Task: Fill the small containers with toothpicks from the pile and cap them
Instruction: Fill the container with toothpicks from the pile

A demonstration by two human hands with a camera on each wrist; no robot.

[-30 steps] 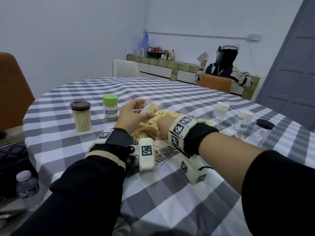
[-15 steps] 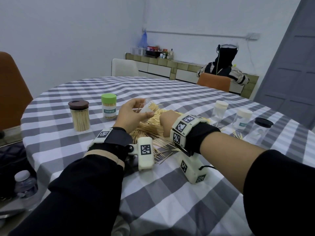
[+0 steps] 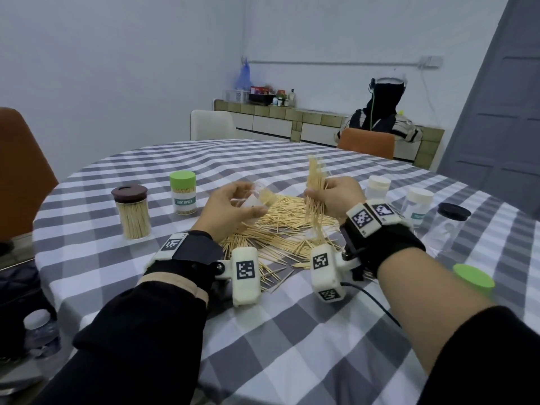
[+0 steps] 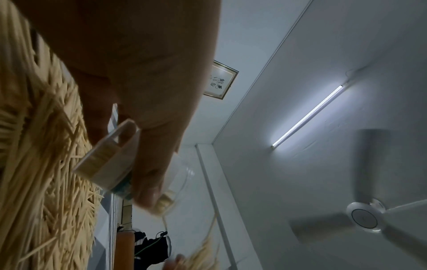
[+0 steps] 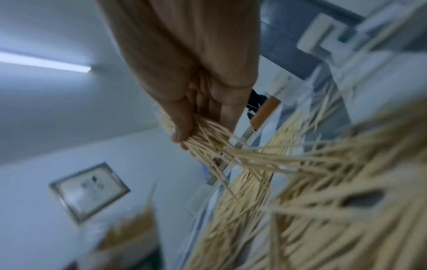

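Above the loose pile of pale wooden toothpicks (image 3: 280, 229) on the grey-checked tablecloth (image 3: 292, 331), my left hand (image 3: 230, 210) grips a small clear plastic container (image 3: 257, 197), tilted. My right hand (image 3: 336, 197) clenches an upright toothpick bundle (image 3: 315, 188).

We see a round table (image 3: 292, 340) in grey-white check cloth carrying the toothpick pile (image 3: 280, 232), two filled capped jars (image 3: 133, 213) left, three capped containers (image 3: 416, 207) right, and a loose green lid (image 3: 473, 279).
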